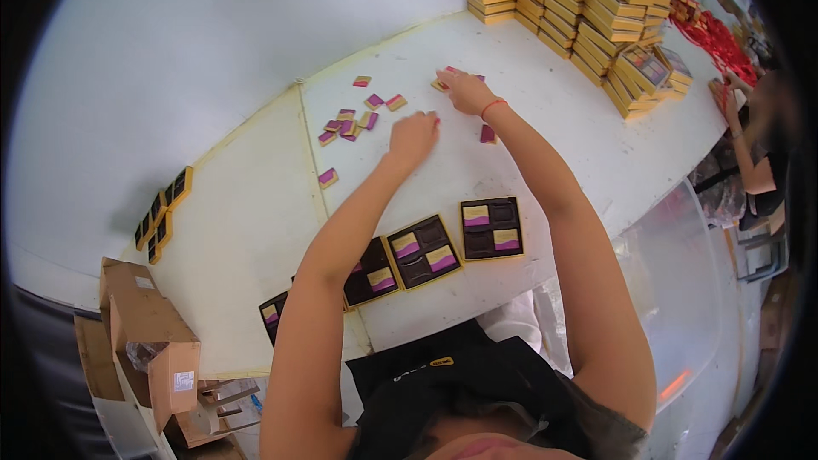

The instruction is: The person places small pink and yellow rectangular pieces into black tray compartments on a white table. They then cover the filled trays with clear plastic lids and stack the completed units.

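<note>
My right hand (pixel 466 92), a red string at its wrist, reaches out over the far middle of the table. Its fingertips pinch at a small wrapped square (pixel 440 84) in gold and pink beside similar pieces. My left hand (pixel 414 138) is nearer and to the left, its fingers curled closed; a pink bit shows at the fingertips, but what they hold is unclear. Left of it lies a loose cluster of purple-and-gold wrapped squares (pixel 348 128). Close to my body stand black compartment trays with gold edges, including the right one (pixel 480 244) and a middle one (pixel 415 272), each holding two wrapped squares.
Tall stacks of gold boxes (pixel 562 13) stand at the far right. Beyond them are red ribbons (pixel 707 30) and another person's hand (pixel 724 98). Dark trays (pixel 162 213) lie by the left table edge, above cardboard boxes (pixel 149 315). My left arm partly covers the trays.
</note>
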Demonstrator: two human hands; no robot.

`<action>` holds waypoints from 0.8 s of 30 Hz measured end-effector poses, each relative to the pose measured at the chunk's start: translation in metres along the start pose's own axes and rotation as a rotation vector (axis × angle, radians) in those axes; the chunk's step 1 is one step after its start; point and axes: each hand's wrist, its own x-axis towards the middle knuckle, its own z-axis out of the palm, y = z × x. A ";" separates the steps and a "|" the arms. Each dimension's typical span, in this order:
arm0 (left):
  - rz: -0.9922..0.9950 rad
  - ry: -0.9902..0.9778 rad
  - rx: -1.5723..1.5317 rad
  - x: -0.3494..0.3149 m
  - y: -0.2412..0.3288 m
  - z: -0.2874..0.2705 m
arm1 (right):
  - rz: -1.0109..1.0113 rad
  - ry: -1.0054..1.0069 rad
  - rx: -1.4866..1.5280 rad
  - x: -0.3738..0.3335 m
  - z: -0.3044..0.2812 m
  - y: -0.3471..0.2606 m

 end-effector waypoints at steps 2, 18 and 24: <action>0.013 0.009 -0.060 -0.021 0.001 -0.016 | -0.112 0.004 -0.188 0.006 0.003 0.005; -0.374 -0.232 -1.350 -0.146 0.016 -0.111 | 0.337 -0.273 1.181 -0.155 -0.092 -0.091; -0.136 -0.416 -1.253 -0.157 0.069 -0.091 | 0.383 -0.180 1.208 -0.202 -0.113 -0.098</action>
